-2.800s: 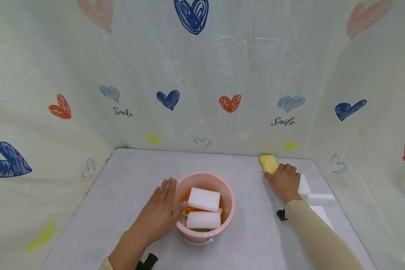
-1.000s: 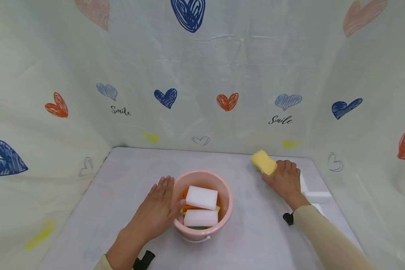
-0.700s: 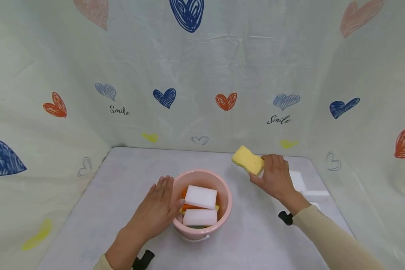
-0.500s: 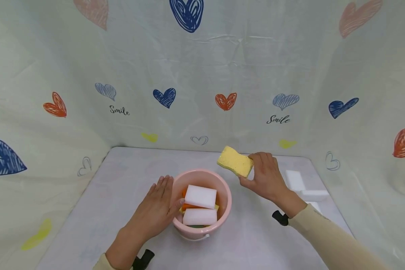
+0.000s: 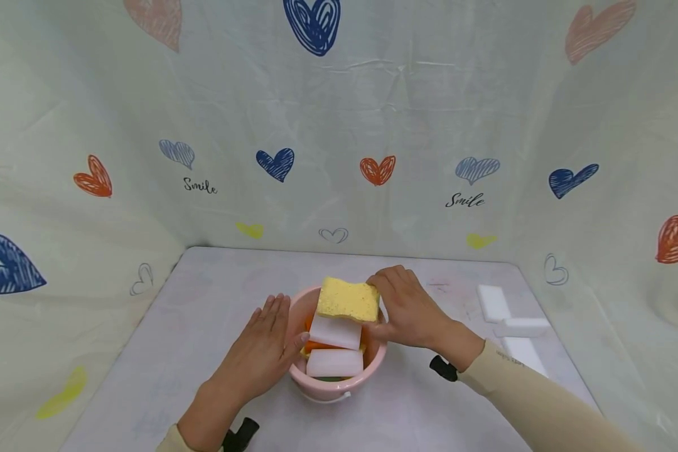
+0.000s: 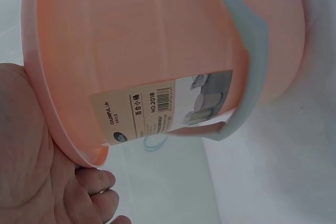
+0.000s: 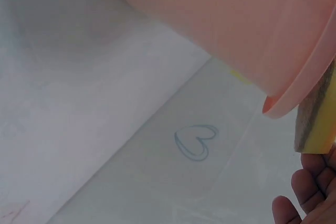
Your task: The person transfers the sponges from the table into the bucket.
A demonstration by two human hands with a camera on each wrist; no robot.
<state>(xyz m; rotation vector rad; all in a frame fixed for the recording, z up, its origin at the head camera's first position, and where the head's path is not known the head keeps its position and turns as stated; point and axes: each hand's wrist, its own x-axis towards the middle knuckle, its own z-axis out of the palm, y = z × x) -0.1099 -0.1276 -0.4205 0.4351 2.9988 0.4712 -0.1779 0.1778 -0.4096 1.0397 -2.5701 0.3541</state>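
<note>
My right hand [image 5: 409, 309] grips a yellow sponge [image 5: 347, 299] by its right end, over the far part of a pink bucket [image 5: 377, 361]. In the right wrist view the sponge [image 7: 319, 121] shows a darker layer beside the yellow, close to the bucket's rim. Two white foam blocks [image 5: 334, 363] lie inside the bucket, with orange, yellow and green edges beneath them. The sponge covers part of the farther block. My left hand [image 5: 258, 351] rests against the bucket's left rim, fingers straight, thumb over the edge. A label [image 6: 152, 111] and handle [image 6: 257, 51] appear in the left wrist view.
Several white blocks [image 5: 493, 304] lie at the right side of the white-covered table [image 5: 424, 402], one across another. A pale sheet printed with hearts [image 5: 418, 113] rises behind the table and along both sides.
My right hand has lifted the yellow sponge from the table's far right and carried it left to the bucket. The white blocks at right are uncovered. My left hand stays at the rim.
</note>
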